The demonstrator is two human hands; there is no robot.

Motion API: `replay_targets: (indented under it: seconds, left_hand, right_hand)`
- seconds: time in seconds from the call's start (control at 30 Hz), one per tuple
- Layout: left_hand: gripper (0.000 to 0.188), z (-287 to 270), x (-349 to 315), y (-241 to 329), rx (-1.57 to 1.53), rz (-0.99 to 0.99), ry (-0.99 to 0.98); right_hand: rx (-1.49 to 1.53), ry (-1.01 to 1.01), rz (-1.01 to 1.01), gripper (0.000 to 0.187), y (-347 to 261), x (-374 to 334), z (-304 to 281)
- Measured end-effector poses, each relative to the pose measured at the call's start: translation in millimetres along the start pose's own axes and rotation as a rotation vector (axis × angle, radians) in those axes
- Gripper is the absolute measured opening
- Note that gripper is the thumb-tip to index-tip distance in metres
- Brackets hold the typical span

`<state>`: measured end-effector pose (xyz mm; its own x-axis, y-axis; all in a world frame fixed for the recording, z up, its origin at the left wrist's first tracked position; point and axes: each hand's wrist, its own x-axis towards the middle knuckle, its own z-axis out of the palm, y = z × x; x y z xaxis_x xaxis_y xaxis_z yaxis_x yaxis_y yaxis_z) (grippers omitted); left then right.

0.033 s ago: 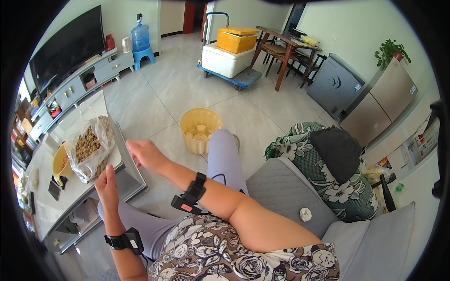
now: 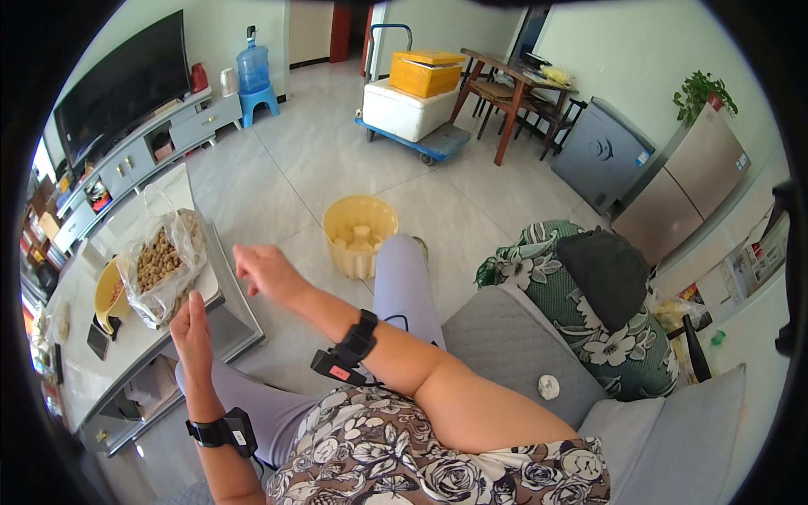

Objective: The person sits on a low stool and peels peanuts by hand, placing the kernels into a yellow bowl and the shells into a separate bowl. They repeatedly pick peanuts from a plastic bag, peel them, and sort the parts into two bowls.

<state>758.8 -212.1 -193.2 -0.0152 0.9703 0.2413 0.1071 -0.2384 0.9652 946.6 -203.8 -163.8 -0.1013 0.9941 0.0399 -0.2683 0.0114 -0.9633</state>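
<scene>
On the far L, a black phone [image 2: 98, 341] lies flat on the white table [image 2: 76, 374], just beside a yellow bowl [image 2: 106, 296] w/ sm. pink bits in it. Next comes the clear bag [image 2: 195, 240], open at the top & full of brown nuts [image 2: 158, 259]. It sits on the table too, nr the edge by the person.

Then the L hand [image 2: 193, 337]: it's up by the bag's low end, fingers close together, thumb on top. Can't tell if it's touching the bag or has a nut in it. A black band w/ a box [image 2: 240, 433] is on that arm.

The R hand [image 2: 269, 273] is a bit more R, btwn the bag & a yellow tub [image 2: 360, 261] on the floor. Its fingers are bent in; can't tell if it's got anything. That arm has a band too.

Past the tub, a blue cart [image 2: 446, 141] has a white box [image 2: 404, 109] w/ a yellow box [image 2: 421, 76] on it. Far R, a dark cap [image 2: 604, 273] sits on a lg. green flowery bundle [image 2: 619, 358].
</scene>
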Motion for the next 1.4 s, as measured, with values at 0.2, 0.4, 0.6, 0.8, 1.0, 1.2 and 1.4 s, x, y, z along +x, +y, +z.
replay_targets:
  seconds: [0.2, 0.4, 0.6, 0.8, 1.0, 1.2, 1.4]
  left_hand:
    - [0.042, 31.4, 7.6, 22.9, 0.04, 0.055, -0.157]
    - [0.042, 62.9, 17.2, 0.2, 0.141, -0.013, -0.251]
    - [0.042, 105.7, 40.1, -25.3, 0.224, -0.189, -0.34]
    - [0.038, 166.3, 73.4, -60.1, 0.242, -0.356, -0.542]
    - [0.03, 203.2, 115.6, -156.9, 0.386, -0.402, -0.674]
    - [0.035, 225.5, 144.3, -261.0, 0.546, -0.2, -0.701]
    - [0.035, 233.0, 149.4, -342.8, 0.723, -0.121, -0.796]
  right_hand:
    - [0.18, -0.329, -0.245, 0.024, -113.4, -64.8, -31.7]
    - [0.538, -0.968, -0.823, 0.033, -164.4, -126.5, -42.2]
    - [0.428, -0.884, -1.051, 0.036, -169.1, -121.6, -77.9]
    - [0.311, -0.662, -1.084, 0.032, -157.7, -105.6, -128.1]
    - [0.489, -0.614, -0.948, 0.027, -130.2, -44.0, -135.8]
    - [0.533, -0.597, -0.67, 0.022, -102.9, 23.4, -142.2]
    - [0.702, -0.587, -0.59, 0.02, -59.9, 106.2, -147.6]
